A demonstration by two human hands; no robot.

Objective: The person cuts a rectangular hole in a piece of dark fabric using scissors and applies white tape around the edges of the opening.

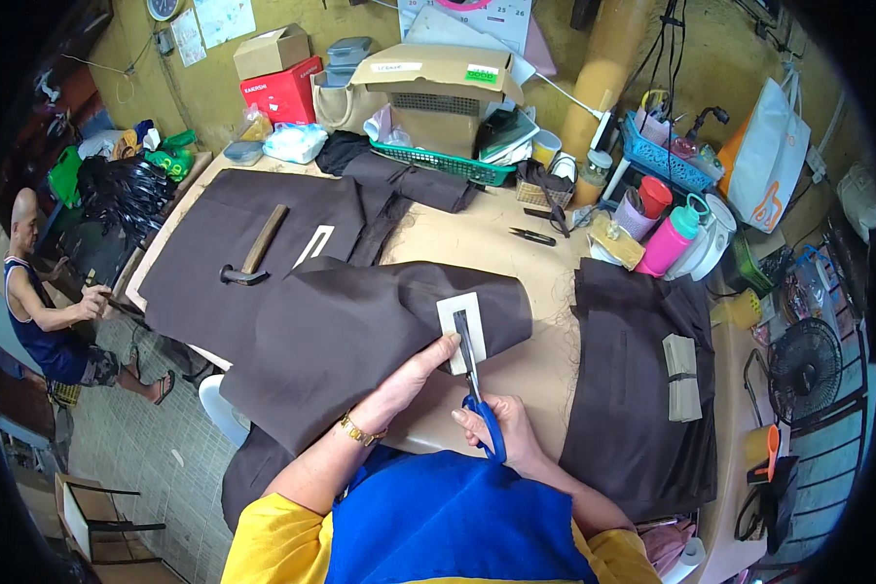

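My left hand [406, 385] grips a dark brown piece of fabric [326, 326] near the table's front edge. Its thumb presses on a cream rectangular patch [449, 311] with a slot in its middle, and the other fingers are hidden under the cloth. In my right hand [512, 435] is a pair of scissors [493, 435] with blue handles. Their blades point away from me and lie over the patch's slot; whether they pass through the cloth there, I cannot tell.
A hammer [254, 255] lies on more dark cloth [195, 243] at the left. At right, a tied cream bundle [682, 378] rests on dark fabric [613, 389]. Small black snips [533, 237] lie behind my hands. A pink bottle [668, 243] stands back right. Another person [44, 302] sits far left.
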